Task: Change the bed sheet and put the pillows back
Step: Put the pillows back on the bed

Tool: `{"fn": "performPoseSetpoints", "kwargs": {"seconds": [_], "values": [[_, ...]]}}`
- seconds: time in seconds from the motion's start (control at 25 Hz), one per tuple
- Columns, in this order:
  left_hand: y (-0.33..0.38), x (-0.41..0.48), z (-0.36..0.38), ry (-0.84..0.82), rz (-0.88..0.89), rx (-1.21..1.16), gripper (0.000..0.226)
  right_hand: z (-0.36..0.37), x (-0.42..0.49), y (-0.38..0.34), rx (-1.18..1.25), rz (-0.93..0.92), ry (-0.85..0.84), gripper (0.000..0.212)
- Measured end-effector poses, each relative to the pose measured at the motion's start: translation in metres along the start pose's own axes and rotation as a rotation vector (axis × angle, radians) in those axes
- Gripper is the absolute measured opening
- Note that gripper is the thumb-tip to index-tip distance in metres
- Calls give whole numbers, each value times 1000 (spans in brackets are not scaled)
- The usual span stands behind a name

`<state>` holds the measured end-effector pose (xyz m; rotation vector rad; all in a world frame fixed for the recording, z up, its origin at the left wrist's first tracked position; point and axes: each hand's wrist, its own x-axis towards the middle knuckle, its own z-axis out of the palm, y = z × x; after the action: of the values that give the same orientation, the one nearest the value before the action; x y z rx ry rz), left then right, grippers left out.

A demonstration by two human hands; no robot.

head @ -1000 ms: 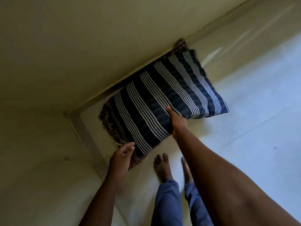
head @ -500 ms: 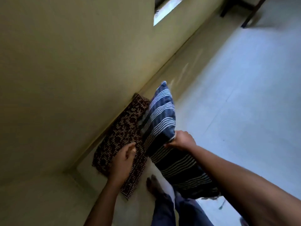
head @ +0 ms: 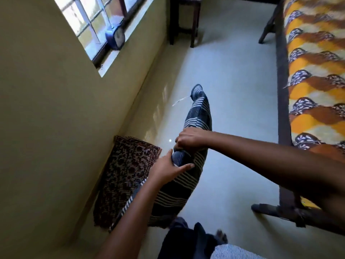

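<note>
A matte, yellow-green plastered wall (head: 46, 109) fills the side farthest from the bed (head: 317, 81). A pale, glossy floor (head: 233, 81) runs along the bed's dark wooden frame and catches soft reflections. The bed carries a cover printed in scalloped waves of orange, brown and cream with dark fan shapes. Across the floor from the bed, a barred window (head: 93, 19) is set into the wall above a light sill.

The striped pillow (head: 179, 193) is held up off the floor, apart from the bed's near end, between the bed and the wall. It is long and plump, in navy woven cloth with groups of thin cream stripes. One corner points up and away, and a loose pale thread (head: 180, 100) trails from it. A second pillow (head: 127, 174), flat and rectangular in a speckled maroon-and-cream weave, stands leaning on the wall, farther from the bed than the striped one.

A dark wooden stool (head: 194, 25) stands beyond the bed's far leg.

The right hand (head: 190, 140) bunches the striped pillow's upper edge in curled fingers. The left hand (head: 168, 170) appears to clasp the same edge just below, thumb raised and forefinger laid along the cloth, though its other fingers are hidden.

A small round blue clock (head: 115, 37) sits on the sill.
</note>
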<state>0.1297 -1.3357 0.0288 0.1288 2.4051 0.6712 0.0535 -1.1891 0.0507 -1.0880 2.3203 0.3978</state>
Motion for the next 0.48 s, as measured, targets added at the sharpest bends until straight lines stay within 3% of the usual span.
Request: {"fn": "performPoseSetpoints", "kwargs": {"seconds": [0.12, 0.2, 0.32, 0.48], "values": [[61, -25, 13, 186, -35, -21, 59, -13, -59, 12, -123, -45, 140, 46], [89, -40, 10, 295, -19, -129, 52, -16, -101, 15, -85, -10, 306, 46], [123, -50, 8, 330, -54, -392, 67, -10, -163, 7, 269, 148, 614, 43], [163, -40, 31, 360, -170, -768, 66, 14, -239, -35, 846, 507, 736, 49]]}}
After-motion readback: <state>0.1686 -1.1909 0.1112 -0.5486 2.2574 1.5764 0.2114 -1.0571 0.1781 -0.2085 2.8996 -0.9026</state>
